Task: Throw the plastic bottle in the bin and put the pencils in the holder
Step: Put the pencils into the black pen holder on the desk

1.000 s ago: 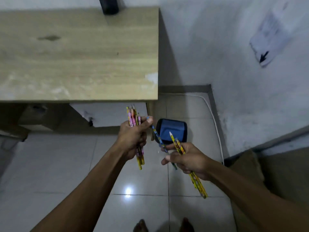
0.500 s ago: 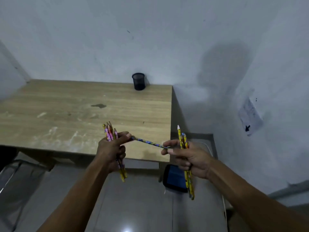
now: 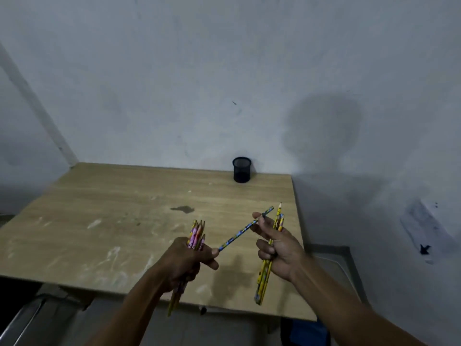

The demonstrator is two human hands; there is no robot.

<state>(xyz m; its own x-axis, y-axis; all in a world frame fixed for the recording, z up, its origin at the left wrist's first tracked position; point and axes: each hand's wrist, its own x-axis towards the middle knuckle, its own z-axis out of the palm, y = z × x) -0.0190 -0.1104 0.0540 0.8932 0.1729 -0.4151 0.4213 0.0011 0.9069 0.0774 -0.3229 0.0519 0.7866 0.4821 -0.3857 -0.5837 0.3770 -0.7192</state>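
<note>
- Head view: blue pencil [image 3: 245, 229] spans the gap between both hands, slanting up to the right, above the wooden desk [image 3: 104, 221].
- Left hand [image 3: 185, 262]: fist curled round a pink-and-yellow pencil bunch [image 3: 196, 236], tips up; thumb and forefinger pinch the blue pencil's lower end.
- Right hand [image 3: 279, 250]: fingers wrapped round yellow pencils [image 3: 265, 270]; thumb and forefinger nip the blue pencil's upper part.
- Black mesh holder [image 3: 241, 169]: upright at the desk's far edge, against the wall [image 3: 224, 71], well apart from the hands.
</note>
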